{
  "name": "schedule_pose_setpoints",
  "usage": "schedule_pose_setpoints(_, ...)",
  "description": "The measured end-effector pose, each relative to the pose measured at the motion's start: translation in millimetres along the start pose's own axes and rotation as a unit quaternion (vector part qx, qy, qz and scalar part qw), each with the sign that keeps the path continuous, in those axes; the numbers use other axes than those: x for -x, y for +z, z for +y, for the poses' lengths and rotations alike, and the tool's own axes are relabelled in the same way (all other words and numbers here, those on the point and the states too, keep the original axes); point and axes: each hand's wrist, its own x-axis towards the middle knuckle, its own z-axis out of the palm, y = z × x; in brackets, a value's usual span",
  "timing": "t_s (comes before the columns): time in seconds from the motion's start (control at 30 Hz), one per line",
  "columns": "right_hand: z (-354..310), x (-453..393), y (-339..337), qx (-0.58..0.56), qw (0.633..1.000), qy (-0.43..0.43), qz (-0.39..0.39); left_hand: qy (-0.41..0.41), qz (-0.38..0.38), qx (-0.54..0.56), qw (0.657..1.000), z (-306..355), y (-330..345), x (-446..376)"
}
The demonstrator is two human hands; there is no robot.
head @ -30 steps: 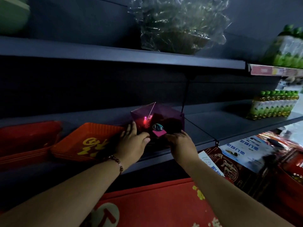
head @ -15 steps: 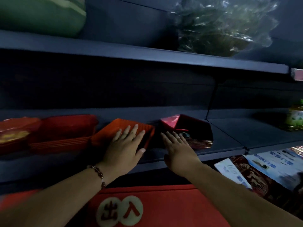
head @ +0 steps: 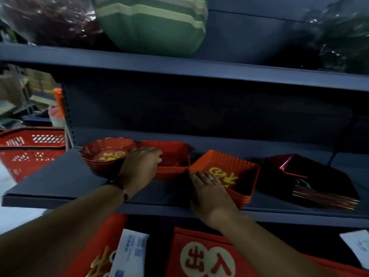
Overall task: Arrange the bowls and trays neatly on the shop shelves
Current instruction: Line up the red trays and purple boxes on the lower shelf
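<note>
On the grey shelf (head: 60, 182) stand, from left to right, a scalloped red bowl (head: 103, 154), a stack of red square trays (head: 175, 156), a tilted stack of orange-red trays with yellow lettering (head: 235, 172) and a stack of dark maroon square dishes (head: 311, 180). My left hand (head: 139, 166) rests on the near rim of the red square trays, fingers curled over the edge. My right hand (head: 207, 188) lies flat against the near left corner of the orange-red stack, fingers spread.
A stack of green bowls (head: 151, 23) and plastic-wrapped goods (head: 339, 37) sit on the shelf above. A red plastic basket (head: 30, 144) stands to the left of the shelf. Red mats with white circles (head: 207, 258) and paper packs (head: 129, 254) lie below.
The view has swung left. My left hand moved from the orange-red tray to the red square trays. My right hand moved from the maroon dishes to the orange-red stack.
</note>
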Motion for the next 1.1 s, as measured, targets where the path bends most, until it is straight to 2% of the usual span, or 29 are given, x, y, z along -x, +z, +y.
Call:
schedule_pose_setpoints(0.07,0,-1,3,-0.088,0.996,0.012,0.033,0.026,0.048,-0.001,0.998,3,-10,2)
schedule_pose_setpoints(0.1,1,1,2,-0.174,0.983,0.033,0.054,0.04,0.062,0.003,0.997,6,-15,5)
schedule_pose_setpoints(0.13,1,5,-3,-0.278,0.955,0.07,0.075,0.052,0.067,0.009,0.996,9,-21,11)
schedule_pose_setpoints(0.17,2,10,-9,-0.387,0.91,0.117,0.092,0.062,0.066,0.012,0.996,13,-27,19)
schedule_pose_setpoints(0.23,4,21,-25,-0.561,0.793,0.216,0.097,0.091,0.063,0.011,0.994,24,-36,40)
schedule_pose_setpoints(0.33,15,41,-40,-0.721,0.623,0.287,0.099,0.147,0.095,0.027,0.984,47,-39,74)
schedule_pose_setpoints(0.37,16,49,-43,-0.75,0.581,0.298,0.108,0.157,0.102,0.037,0.982,55,-38,82)
schedule_pose_setpoints(0.4,18,60,-43,-0.759,0.559,0.312,0.117,0.16,0.103,0.053,0.98,66,-38,91)
schedule_pose_setpoints(0.53,24,112,-30,-0.768,0.529,0.339,0.127,0.101,0.059,0.117,0.986,116,-43,117)
schedule_pose_setpoints(0.6,29,142,-21,-0.78,0.506,0.343,0.134,0.015,0.006,0.249,0.968,146,-54,123)
schedule_pose_setpoints(0.63,32,156,-17,-0.788,0.492,0.343,0.138,-0.032,-0.036,0.338,0.94,161,-60,124)
schedule_pose_setpoints(0.7,38,180,-6,-0.801,0.46,0.353,0.145,-0.123,-0.116,0.504,0.847,182,-62,129)
schedule_pose_setpoints(0.73,40,189,-2,-0.808,0.443,0.359,0.149,-0.143,-0.146,0.561,0.802,191,-59,132)
schedule_pose_setpoints(0.77,42,195,0,-0.814,0.43,0.359,0.151,-0.149,-0.167,0.594,0.773,197,-56,137)
schedule_pose_setpoints(0.8,46,199,4,-0.818,0.424,0.356,0.155,-0.148,-0.179,0.606,0.761,202,-54,143)
schedule_pose_setpoints(0.9,50,206,6,-0.814,0.44,0.343,0.162,-0.155,-0.169,0.593,0.772,208,-48,156)
schedule_pose_setpoints(1.0,48,210,9,-0.814,0.447,0.331,0.165,-0.206,-0.136,0.601,0.76,209,-44,157)
schedule_pose_setpoints(1.1,48,213,10,-0.797,0.479,0.319,0.182,-0.248,-0.122,0.578,0.768,209,-37,151)
